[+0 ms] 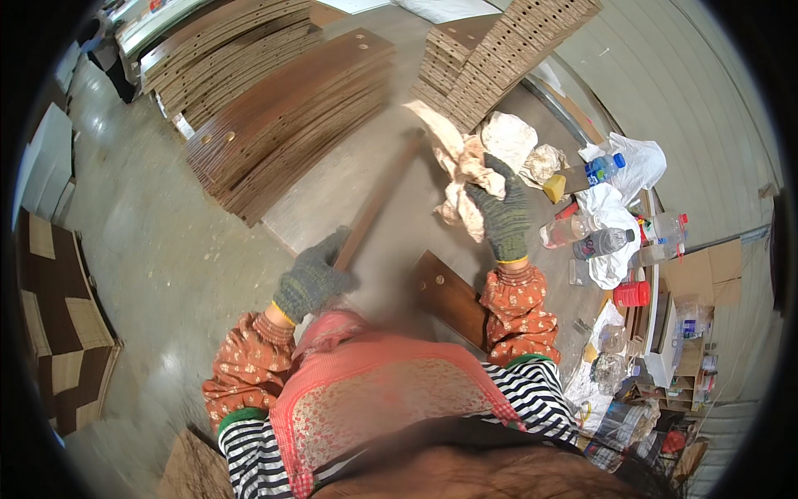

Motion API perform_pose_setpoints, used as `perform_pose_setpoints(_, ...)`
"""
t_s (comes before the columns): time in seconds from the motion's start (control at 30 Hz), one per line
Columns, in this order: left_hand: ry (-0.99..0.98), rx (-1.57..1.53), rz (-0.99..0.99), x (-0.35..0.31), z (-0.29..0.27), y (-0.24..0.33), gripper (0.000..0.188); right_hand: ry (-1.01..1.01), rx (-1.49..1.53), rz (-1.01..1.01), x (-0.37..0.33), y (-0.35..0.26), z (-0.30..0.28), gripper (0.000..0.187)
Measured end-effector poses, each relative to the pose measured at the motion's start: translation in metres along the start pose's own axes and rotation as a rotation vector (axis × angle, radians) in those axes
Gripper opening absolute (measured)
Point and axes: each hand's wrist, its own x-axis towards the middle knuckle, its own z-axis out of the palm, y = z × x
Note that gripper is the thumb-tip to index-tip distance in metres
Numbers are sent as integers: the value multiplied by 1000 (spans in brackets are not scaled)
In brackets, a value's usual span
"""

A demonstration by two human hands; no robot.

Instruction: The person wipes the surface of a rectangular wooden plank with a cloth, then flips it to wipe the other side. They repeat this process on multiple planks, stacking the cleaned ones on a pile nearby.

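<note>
My left hand [312,279], in a grey-green knit glove, is closed round the near end of a brown wooden board [379,203]. The board stands on its narrow edge and runs away from me over the table [320,187]. In my right hand [505,212], gloved alike, a crumpled cream rag [467,170] is gripped, and part of it hangs loose. The rag is just right of the board's far end; whether they touch I cannot tell. A second brown board [453,298] with small round holes lies flat beside my right forearm.
Stacked brown boards [291,125] stand at the far left of the table, and a taller drilled pile [499,62] at the far right. Along the right side lie more rags [509,140], a yellow block [554,188], plastic bottles [604,243] and a red container [632,293].
</note>
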Motion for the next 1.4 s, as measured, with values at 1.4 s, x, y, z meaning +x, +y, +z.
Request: perform_pose_setpoints(1.4,294,425,105,-42,12,-31,37,-636,-462,-869,-17,1,158,62)
